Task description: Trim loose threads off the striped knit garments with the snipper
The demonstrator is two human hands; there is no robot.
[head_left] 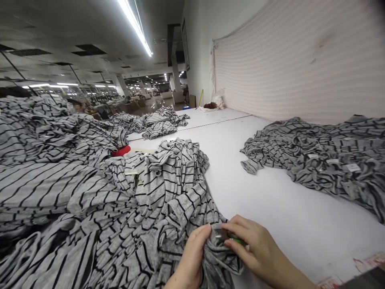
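Note:
Grey fabric with dark stripes, part of a striped garment (218, 257), is gripped in my left hand (194, 251), thumb on top near its edge. My right hand (254, 245) is closed around small thread snips (236, 239) with a green handle. Their grey metal blade lies against the garment's edge, between my two hands. My right fingers cover most of the tool. The garment bunches below both hands at the table's near edge.
Heaps of striped garments (54, 184) fill the left side. Another pile with white labels (315, 156) lies on the white table (228, 148) at right. A red item (121, 151) pokes out at left. Pale striped cloth (294, 64) hangs along the wall. Someone is partly visible behind the left heap.

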